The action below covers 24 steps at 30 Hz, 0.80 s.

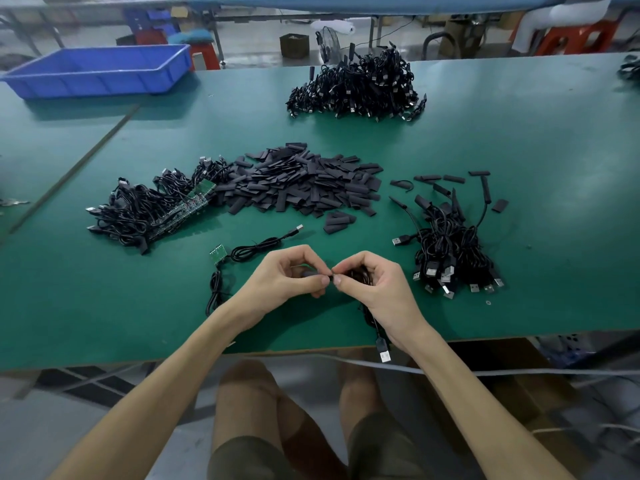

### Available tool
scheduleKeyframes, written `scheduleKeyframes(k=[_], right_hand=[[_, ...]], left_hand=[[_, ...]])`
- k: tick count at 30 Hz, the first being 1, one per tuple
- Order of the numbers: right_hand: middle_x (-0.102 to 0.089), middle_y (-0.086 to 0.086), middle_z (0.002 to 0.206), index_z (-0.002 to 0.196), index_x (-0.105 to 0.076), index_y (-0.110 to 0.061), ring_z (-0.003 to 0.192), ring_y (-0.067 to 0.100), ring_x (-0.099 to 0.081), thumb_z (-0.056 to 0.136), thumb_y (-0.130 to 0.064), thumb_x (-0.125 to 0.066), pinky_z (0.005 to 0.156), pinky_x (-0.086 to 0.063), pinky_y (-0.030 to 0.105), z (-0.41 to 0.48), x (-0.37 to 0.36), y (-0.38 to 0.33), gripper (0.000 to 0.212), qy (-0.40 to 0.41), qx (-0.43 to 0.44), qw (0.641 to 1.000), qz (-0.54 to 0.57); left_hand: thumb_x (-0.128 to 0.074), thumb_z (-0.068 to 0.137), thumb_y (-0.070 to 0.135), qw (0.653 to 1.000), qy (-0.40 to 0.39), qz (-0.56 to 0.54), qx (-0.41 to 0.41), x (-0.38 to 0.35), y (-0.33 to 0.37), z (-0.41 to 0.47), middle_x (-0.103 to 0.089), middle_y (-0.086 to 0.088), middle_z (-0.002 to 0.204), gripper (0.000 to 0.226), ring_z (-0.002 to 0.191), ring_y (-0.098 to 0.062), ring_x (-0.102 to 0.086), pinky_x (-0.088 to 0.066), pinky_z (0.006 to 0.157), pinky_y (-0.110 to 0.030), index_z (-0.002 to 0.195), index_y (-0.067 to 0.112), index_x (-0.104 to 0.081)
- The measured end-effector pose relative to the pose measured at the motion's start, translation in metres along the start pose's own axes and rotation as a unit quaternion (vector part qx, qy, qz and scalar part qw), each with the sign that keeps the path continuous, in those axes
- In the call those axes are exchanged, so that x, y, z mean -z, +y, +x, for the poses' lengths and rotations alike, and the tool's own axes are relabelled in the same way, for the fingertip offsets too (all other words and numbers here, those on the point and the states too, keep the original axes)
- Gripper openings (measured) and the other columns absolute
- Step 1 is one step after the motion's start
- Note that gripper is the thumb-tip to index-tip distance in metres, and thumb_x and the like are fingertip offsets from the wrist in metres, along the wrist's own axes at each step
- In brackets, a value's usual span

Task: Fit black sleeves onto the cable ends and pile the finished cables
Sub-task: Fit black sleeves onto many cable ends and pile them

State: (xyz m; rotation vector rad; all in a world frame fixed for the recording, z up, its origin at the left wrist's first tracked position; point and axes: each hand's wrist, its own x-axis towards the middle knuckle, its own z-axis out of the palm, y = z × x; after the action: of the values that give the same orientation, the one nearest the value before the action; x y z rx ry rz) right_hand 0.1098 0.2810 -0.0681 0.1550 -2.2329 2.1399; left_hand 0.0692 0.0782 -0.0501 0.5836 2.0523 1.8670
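My left hand [289,277] pinches a black sleeve [309,274], while my right hand [375,285] grips a coiled USB cable [360,273] and pinches its end against that sleeve. The cable's plug [383,353] dangles below my right wrist at the table [519,306] edge. Loose sleeves [304,181] are heaped beyond both hands, the pile of sleeved cables [453,251] sits just right of my right hand, and a bare cable with a green board [219,253] lies just left of my left.
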Motion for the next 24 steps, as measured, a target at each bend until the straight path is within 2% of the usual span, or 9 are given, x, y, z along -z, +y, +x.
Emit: scheduleKeyframes(k=[3, 7, 9, 12, 15, 17, 20, 22, 24], right_hand=[[-0.076, 0.003, 0.088, 0.097, -0.075, -0.016, 0.084, 0.015, -0.070, 0.090, -0.008, -0.079, 0.081, -0.058, 0.027, -0.001, -0.001, -0.001, 0.011, 0.022, 0.000, 0.999, 0.035], [-0.077, 0.003, 0.092, 0.110, -0.066, -0.010, 0.084, 0.016, -0.073, 0.101, -0.008, -0.064, 0.084, -0.055, 0.024, 0.001, 0.000, -0.001, 0.010, 0.088, -0.004, 0.991, 0.103], [-0.077, 0.006, 0.095, 0.120, -0.058, -0.011, 0.087, 0.019, -0.074, 0.106, -0.012, -0.056, 0.090, -0.054, 0.029, 0.002, 0.001, -0.001, 0.014, 0.110, -0.013, 0.986, 0.123], [-0.077, 0.006, 0.096, 0.125, -0.053, -0.014, 0.089, 0.020, -0.073, 0.109, -0.012, -0.049, 0.098, -0.053, 0.039, 0.003, 0.001, -0.001, 0.017, 0.127, -0.023, 0.979, 0.156], [-0.077, 0.007, 0.099, 0.126, -0.053, -0.012, 0.093, 0.021, -0.073, 0.109, -0.008, -0.047, 0.095, -0.056, 0.041, 0.003, 0.002, -0.003, 0.018, 0.141, -0.020, 0.971, 0.192], [-0.078, 0.010, 0.105, 0.126, -0.052, -0.010, 0.101, 0.023, -0.075, 0.109, -0.007, -0.047, 0.090, -0.059, 0.036, 0.003, 0.002, -0.005, 0.018, 0.132, -0.015, 0.971, 0.200], [-0.077, 0.012, 0.112, 0.128, -0.052, -0.007, 0.110, 0.025, -0.074, 0.111, -0.014, -0.045, 0.085, -0.061, 0.030, 0.003, 0.001, -0.007, 0.020, 0.113, -0.023, 0.968, 0.223], [-0.076, 0.011, 0.118, 0.132, -0.055, -0.008, 0.115, 0.026, -0.072, 0.111, -0.028, -0.045, 0.093, -0.060, 0.039, 0.004, 0.001, -0.007, 0.030, 0.119, -0.047, 0.956, 0.264], [-0.075, 0.011, 0.119, 0.130, -0.060, -0.010, 0.115, 0.028, -0.071, 0.105, -0.042, -0.049, 0.098, -0.056, 0.045, 0.006, 0.001, -0.007, 0.043, 0.141, -0.073, 0.943, 0.291]], left_hand=[[-0.075, 0.091, 0.011, 0.999, 0.023, -0.047, 0.010, 0.000, -0.002, 0.003, -0.071, -0.009, 0.087, 0.018, 0.077, -0.022, -0.068, -0.056, 0.077, -0.028, 0.106, 0.004, -0.069], [-0.073, 0.093, 0.019, 0.986, 0.098, -0.118, 0.059, -0.008, -0.004, 0.007, -0.076, -0.013, 0.100, 0.038, 0.085, -0.028, -0.074, -0.059, 0.075, -0.030, 0.124, 0.002, -0.059], [-0.070, 0.096, 0.017, 0.994, 0.086, -0.034, 0.065, -0.016, -0.003, 0.008, -0.077, -0.012, 0.096, 0.028, 0.082, -0.028, -0.075, -0.059, 0.068, -0.031, 0.118, 0.003, -0.061], [-0.069, 0.097, 0.025, 0.994, 0.007, 0.098, 0.052, -0.036, 0.004, 0.007, -0.077, -0.004, 0.085, 0.015, 0.067, -0.026, -0.073, -0.054, 0.055, -0.032, 0.104, 0.012, -0.067], [-0.067, 0.096, 0.037, 0.979, -0.019, 0.198, 0.050, -0.056, 0.011, 0.008, -0.073, 0.007, 0.066, 0.016, 0.045, -0.008, -0.059, -0.045, 0.044, -0.022, 0.096, 0.021, -0.066], [-0.064, 0.098, 0.040, 0.973, -0.032, 0.225, 0.048, -0.064, 0.014, 0.010, -0.071, 0.004, 0.063, 0.021, 0.040, -0.013, -0.054, -0.043, 0.043, -0.021, 0.090, 0.020, -0.066], [-0.064, 0.100, 0.026, 0.979, -0.034, 0.195, 0.053, -0.068, 0.016, 0.013, -0.070, -0.001, 0.062, 0.017, 0.042, -0.019, -0.057, -0.047, 0.045, -0.027, 0.091, 0.011, -0.064], [-0.064, 0.100, 0.017, 0.987, -0.019, 0.151, 0.048, -0.066, 0.022, 0.019, -0.071, -0.004, 0.064, 0.015, 0.050, -0.024, -0.064, -0.054, 0.050, -0.036, 0.094, 0.003, -0.064], [-0.063, 0.100, 0.012, 0.993, 0.005, 0.111, 0.027, -0.060, 0.034, 0.030, -0.072, -0.006, 0.070, 0.013, 0.057, -0.023, -0.068, -0.057, 0.052, -0.036, 0.094, 0.001, -0.065]])
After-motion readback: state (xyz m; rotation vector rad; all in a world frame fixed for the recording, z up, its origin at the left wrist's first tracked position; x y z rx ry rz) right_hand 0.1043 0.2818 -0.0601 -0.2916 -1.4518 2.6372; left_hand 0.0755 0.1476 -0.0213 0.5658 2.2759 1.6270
